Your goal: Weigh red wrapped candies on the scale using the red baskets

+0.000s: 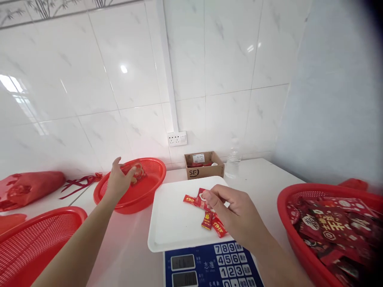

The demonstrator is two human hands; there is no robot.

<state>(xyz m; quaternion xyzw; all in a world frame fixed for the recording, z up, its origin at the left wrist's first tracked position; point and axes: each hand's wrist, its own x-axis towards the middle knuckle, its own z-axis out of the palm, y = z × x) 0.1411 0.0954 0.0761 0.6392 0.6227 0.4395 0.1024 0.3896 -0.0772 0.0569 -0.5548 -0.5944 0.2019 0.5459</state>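
Note:
My left hand [117,181] reaches into a red mesh basket [151,165] at the back and has its fingers closed on a small red packet [137,172] there. My right hand [235,215] hovers over the white tray [170,223] of a blue electronic scale [206,265], pinching a small red packet [201,199] between thumb and fingers. Several small red candy packets [213,223] lie on the tray under and beside that hand.
A red basket [283,211] full of red packets sits at the right, another red basket [36,243] at the lower left. A red bag [28,187] and ribbon lie at the left. A small cardboard box [204,165] and a clear bottle [232,163] stand by the tiled wall.

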